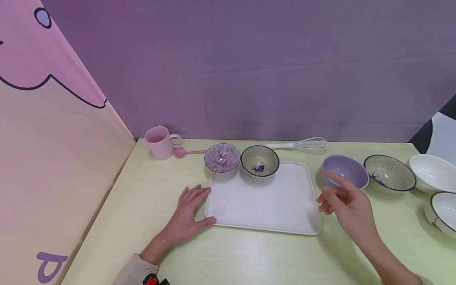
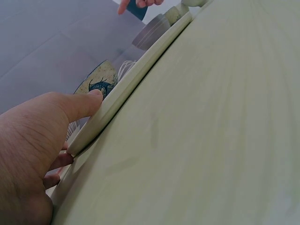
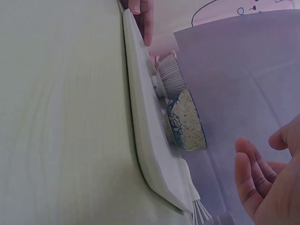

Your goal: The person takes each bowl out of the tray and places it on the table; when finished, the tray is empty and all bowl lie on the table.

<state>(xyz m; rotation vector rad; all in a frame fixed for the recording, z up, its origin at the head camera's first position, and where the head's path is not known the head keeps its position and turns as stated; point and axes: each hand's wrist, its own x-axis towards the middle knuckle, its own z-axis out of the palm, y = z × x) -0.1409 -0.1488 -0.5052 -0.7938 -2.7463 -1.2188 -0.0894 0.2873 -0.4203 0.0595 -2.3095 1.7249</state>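
A white rectangular tray (image 1: 263,206) lies on the table. Two small bowls stand along its back left part: a purple-striped bowl (image 1: 222,159) and a speckled bowl with a blue motif (image 1: 260,161). At the tray's left front corner is my left hand (image 1: 189,215), thumb on the rim and fingers spread along the left edge; the left wrist view shows the thumb (image 2: 86,104) against the rim. My right hand (image 1: 349,206) hovers right of the tray, index finger extended and the others loosely bent, holding nothing. In the head view it overlaps the purple bowl (image 1: 347,170).
Right of the purple bowl stand a wide speckled bowl (image 1: 390,173), a white bowl (image 1: 438,173) and a dark-rimmed bowl (image 1: 443,213). Behind the tray lies a whisk (image 1: 310,145). A pink mug (image 1: 161,144) and pink spoon (image 1: 180,152) sit at the back left, near the curtain (image 1: 249,79).
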